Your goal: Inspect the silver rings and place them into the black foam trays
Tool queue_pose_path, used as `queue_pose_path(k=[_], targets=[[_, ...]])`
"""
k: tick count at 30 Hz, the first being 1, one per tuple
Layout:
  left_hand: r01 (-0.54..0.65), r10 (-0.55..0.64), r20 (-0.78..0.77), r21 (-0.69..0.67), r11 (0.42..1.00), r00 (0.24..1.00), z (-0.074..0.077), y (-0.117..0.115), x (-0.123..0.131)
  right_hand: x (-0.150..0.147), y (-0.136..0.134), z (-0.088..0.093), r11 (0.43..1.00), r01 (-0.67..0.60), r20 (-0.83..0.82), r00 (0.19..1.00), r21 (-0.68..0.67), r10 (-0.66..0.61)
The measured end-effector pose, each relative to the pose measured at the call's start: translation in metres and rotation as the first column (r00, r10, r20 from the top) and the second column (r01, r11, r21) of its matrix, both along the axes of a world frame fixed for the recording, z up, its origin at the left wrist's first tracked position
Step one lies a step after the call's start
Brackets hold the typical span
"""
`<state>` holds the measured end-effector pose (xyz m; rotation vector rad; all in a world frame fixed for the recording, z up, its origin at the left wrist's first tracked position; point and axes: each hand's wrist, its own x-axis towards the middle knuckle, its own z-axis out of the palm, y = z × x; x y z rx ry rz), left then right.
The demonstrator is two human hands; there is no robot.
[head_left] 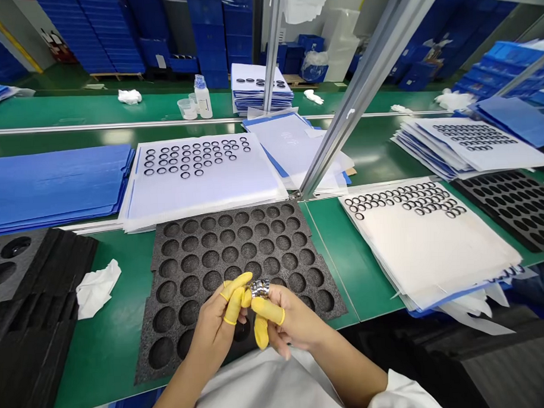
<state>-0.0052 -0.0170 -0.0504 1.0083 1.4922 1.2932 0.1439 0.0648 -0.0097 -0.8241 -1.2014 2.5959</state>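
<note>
A short stack of shiny metal rings (260, 288) sits between my two hands, seemingly around the index finger of my right hand (288, 316). Yellow finger cots cover several fingertips on both hands. My left hand (219, 318) has its thumb and index finger closed at the left end of the stack; the exact contact is hidden by the fingers. Under both hands lies a dark grey foam tray (219, 237) with rows of round pockets. The pockets that show look bare, while those beneath my hands are partly covered.
Black-rimmed rings lie in rows on a white sheet stack (200, 188) ahead and another sheet stack (438, 246) at right. Blue sheets (52, 182) and stacked foam trays (56, 295) stand left, near crumpled tissue (97, 288). A metal post (352, 88) rises ahead. A bottle (203, 98) stands farther back.
</note>
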Motion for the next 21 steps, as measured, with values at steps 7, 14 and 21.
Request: queue_pose_path(k=[7, 14, 21], targets=[[-0.018, 0.012, 0.112, 0.058, 0.998, 0.994, 0.000, -0.005, -0.005, 0.014, 0.006, -0.011, 0.970, -0.092, -0.136, 0.989, -0.226, 0.063], [0.183, -0.202, 0.055, 0.251, 0.951, 0.978, -0.002, -0.009, -0.019, 0.019, 0.009, -0.016, 0.912, -0.230, -0.280, 0.950, -0.340, 0.135], [0.267, -0.204, -0.226, 0.299, 0.916, 0.953, 0.005, -0.004, -0.018, 0.020, 0.005, -0.012, 0.909, -0.220, -0.257, 0.957, -0.353, 0.132]])
